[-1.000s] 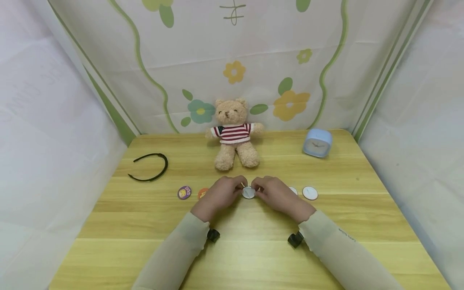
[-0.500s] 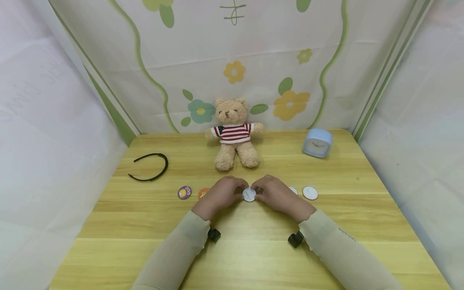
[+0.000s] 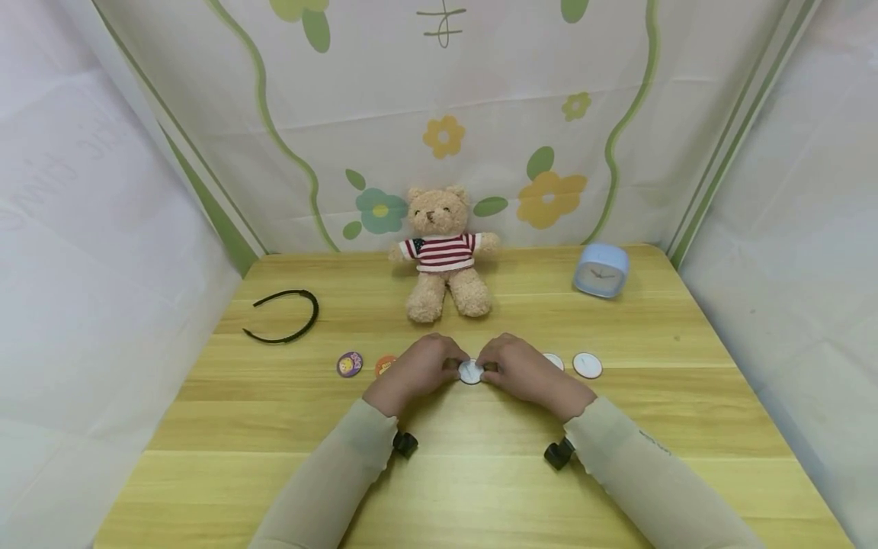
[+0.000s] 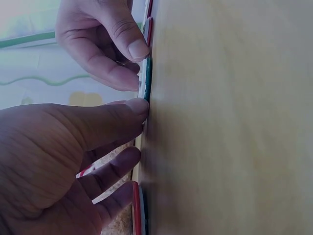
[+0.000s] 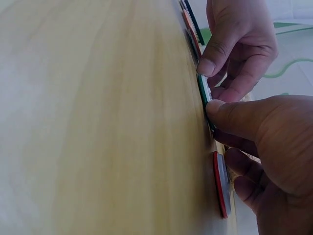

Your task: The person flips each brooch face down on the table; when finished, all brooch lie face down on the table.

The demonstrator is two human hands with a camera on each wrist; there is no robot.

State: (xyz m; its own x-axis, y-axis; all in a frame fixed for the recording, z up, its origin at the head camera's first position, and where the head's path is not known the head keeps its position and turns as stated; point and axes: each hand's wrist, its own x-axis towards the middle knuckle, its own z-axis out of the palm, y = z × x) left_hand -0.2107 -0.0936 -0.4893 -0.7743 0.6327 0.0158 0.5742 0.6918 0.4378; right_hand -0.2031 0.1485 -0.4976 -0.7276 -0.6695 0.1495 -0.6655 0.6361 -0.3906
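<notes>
A round pin-back button badge (image 3: 470, 371) lies pale back up at the middle of the table, with a dark green rim in both wrist views. My left hand (image 3: 427, 367) pinches its left edge between thumb and forefinger. Opposite, my right hand (image 3: 519, 367) holds the right edge the same way. In the left wrist view the left thumb sits at the near end of the badge (image 4: 145, 78), low against the wood. Left of my hands are a purple badge (image 3: 349, 364) and an orange badge (image 3: 385, 366), the latter partly hidden by the left hand.
To the right lie two white-backed badges, one (image 3: 554, 361) partly covered by the right hand and one (image 3: 587, 365) fully visible. A teddy bear (image 3: 444, 255) sits behind my hands. A black headband (image 3: 312, 313) lies at left, a blue clock (image 3: 601, 271) at back right.
The badge has come slightly nearer to me, and my fingers have shifted from its far edge down to its sides. Everything else stays in place.
</notes>
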